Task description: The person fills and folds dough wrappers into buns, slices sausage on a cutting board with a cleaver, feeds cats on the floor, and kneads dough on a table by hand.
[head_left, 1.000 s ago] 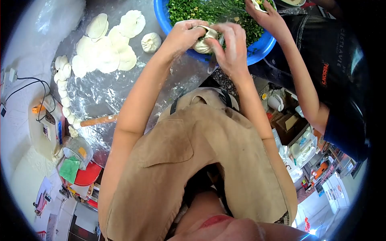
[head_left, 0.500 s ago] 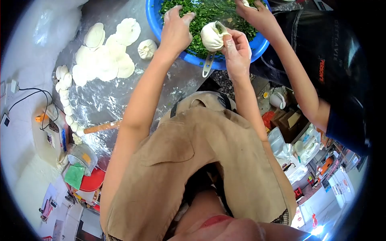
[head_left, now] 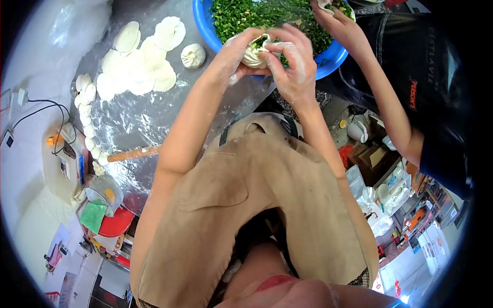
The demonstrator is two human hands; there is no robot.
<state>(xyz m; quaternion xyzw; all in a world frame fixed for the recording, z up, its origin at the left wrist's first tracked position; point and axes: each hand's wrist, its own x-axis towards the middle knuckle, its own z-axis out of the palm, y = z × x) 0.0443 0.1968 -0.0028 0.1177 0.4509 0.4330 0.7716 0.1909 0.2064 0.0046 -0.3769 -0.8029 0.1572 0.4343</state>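
A pleated dough bun (head_left: 253, 55) with green filling showing at its open top is held over the near rim of the blue basin (head_left: 205, 26). My left hand (head_left: 233, 56) cups the bun from the left and below. From the right, my right hand (head_left: 294, 64) pinches the edge of its dough. Chopped greens (head_left: 233, 19) fill the basin behind my hands. A closed pleated bun (head_left: 193, 56) sits on the floured table left of my left hand, beside overlapping flat dough rounds (head_left: 137, 69).
A row of small dough pieces (head_left: 86, 117) runs down the table's left side to a wooden rolling pin (head_left: 134, 153). At the right, another person's hand (head_left: 336, 25) holds dough at the basin's edge. Shelves with boxes and bags (head_left: 382, 179) stand lower right.
My left hand has come away from the greens and back around the bun, which my right hand alone held half a second ago. The bun is now lower and further left.
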